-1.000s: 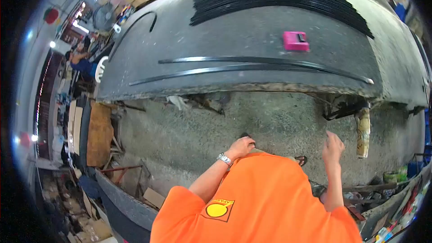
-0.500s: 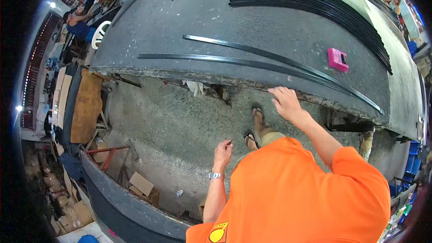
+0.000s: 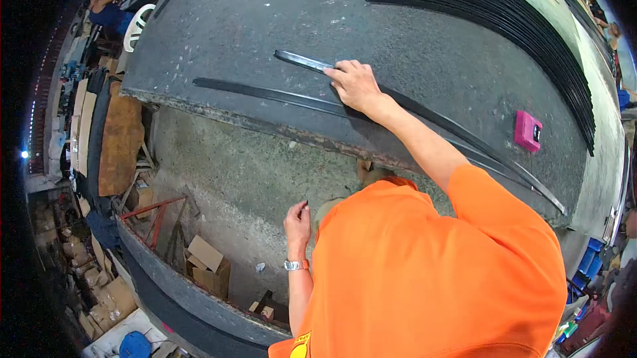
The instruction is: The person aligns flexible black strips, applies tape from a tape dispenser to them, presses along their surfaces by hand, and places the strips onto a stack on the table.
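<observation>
My right hand reaches over the table, its thumb and fingers closed around the upper of two long, glossy black strips. Part of that strip is hidden under the hand. Nearer the table's edge lies the other black strip, which passes beneath my right wrist; the two draw close together toward the right. My left hand, with a metal watch at its wrist, hangs low over the floor, away from the table. Its fingers are curled, and a small dark thing shows at the fingertips, too small to name.
On the dark worktable sit a bundle of black strips and a small pink case. A cardboard box stands on the floor. A person is near a white chair at far left.
My right hand has moved from the table's front edge up and leftward onto the upper strip and closed on it. My left hand stays low with fingers curled. The view has shifted.
</observation>
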Demonstrator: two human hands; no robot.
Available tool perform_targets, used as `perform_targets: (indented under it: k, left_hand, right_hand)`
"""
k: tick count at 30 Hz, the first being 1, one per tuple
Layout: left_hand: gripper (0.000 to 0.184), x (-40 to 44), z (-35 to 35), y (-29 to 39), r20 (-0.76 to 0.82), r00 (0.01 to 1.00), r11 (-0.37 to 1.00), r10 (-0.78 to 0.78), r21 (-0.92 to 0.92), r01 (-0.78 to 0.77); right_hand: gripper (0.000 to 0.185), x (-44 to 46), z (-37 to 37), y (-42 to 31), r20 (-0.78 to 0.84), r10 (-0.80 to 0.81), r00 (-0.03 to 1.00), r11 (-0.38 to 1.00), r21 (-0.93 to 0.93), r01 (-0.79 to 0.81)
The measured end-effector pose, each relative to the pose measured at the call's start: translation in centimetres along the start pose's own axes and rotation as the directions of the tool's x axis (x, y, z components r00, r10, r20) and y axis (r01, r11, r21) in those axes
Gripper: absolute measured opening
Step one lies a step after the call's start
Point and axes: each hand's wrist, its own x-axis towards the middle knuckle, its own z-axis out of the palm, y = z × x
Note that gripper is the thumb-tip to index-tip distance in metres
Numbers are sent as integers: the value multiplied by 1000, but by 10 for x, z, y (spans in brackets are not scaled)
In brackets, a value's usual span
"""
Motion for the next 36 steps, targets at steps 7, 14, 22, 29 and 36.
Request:
perform_targets:
  k: [7, 14, 22, 29, 36]
  left_hand:
    - [20, 116, -43, 106, -232, 918, 940, 322, -36, -339]
    - [26, 257, -55, 178, -236, 683, 723, 691, 223, -654]
    - [32, 352, -29, 194, -99, 725, 698, 681, 387, -603]
    - [30, 351, -20, 196, -147, 721, 702, 677, 422, -573]
    - [28, 348, -21, 199, -168, 718, 706, 676, 428, -565]
  right_hand:
    - [37, 35, 20, 10, 214, 27, 977, 998, -55, -15]
    - [40, 40, 21, 4, 204, 10, 979, 996, -91, 8]
    - [42, 42, 18, -2, 243, 85, 966, 989, -135, -53]
    - [42, 40, 10, -5, 282, 144, 948, 980, -171, -98]
    - [43, 72, 24, -18, 295, 42, 955, 970, -241, 31]
